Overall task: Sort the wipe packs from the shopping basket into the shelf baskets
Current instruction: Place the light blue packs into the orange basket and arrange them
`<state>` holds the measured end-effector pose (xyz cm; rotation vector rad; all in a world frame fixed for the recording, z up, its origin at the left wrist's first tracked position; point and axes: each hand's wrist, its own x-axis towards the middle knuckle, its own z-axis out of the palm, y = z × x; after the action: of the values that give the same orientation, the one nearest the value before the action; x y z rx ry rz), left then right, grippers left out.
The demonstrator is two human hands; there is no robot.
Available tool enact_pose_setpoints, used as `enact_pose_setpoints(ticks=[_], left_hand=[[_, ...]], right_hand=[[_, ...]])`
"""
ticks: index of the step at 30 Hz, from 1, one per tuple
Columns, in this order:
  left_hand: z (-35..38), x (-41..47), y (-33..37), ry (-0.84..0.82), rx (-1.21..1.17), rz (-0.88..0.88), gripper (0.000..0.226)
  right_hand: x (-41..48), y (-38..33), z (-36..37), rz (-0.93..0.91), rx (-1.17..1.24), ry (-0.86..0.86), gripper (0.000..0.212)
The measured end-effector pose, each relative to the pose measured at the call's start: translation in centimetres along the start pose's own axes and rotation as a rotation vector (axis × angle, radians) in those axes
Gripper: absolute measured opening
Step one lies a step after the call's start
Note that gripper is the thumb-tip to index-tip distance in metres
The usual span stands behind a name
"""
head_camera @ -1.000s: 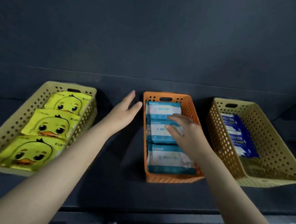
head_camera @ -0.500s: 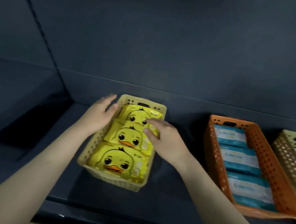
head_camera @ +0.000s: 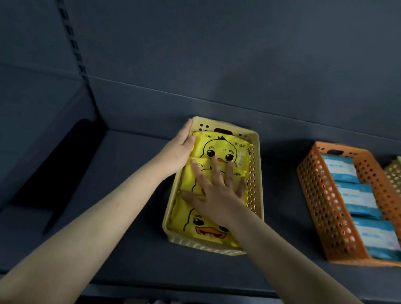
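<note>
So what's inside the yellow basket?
The yellow basket holds three yellow duck wipe packs in a row. The right hand covers most of the middle one; anything beneath is hidden.

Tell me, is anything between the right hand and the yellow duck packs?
Nothing visible. The right hand lies flat, fingers spread, directly on the middle duck pack inside the yellow basket. The left hand rests at the basket's left rim.
</note>
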<state>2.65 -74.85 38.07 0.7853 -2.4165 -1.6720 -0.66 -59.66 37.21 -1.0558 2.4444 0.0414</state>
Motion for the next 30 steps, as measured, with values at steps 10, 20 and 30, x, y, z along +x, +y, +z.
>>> enact_pose_setpoints(ticks=[10, 20, 30], left_hand=[[0.4, 0.0, 0.2, 0.07, 0.002, 0.003, 0.05], [0.4, 0.0, 0.2, 0.07, -0.017, -0.005, 0.049], [0.6, -0.1, 0.2, 0.081, -0.012, 0.004, 0.049]], right_hand=[[-0.7, -0.2, -0.6, -0.017, -0.143, -0.023, 0.076], [-0.8, -0.9, -1.4, 0.058, -0.055, -0.001, 0.066], [1.4, 0.0, 0.0, 0.138, 0.088, 0.08, 0.059]])
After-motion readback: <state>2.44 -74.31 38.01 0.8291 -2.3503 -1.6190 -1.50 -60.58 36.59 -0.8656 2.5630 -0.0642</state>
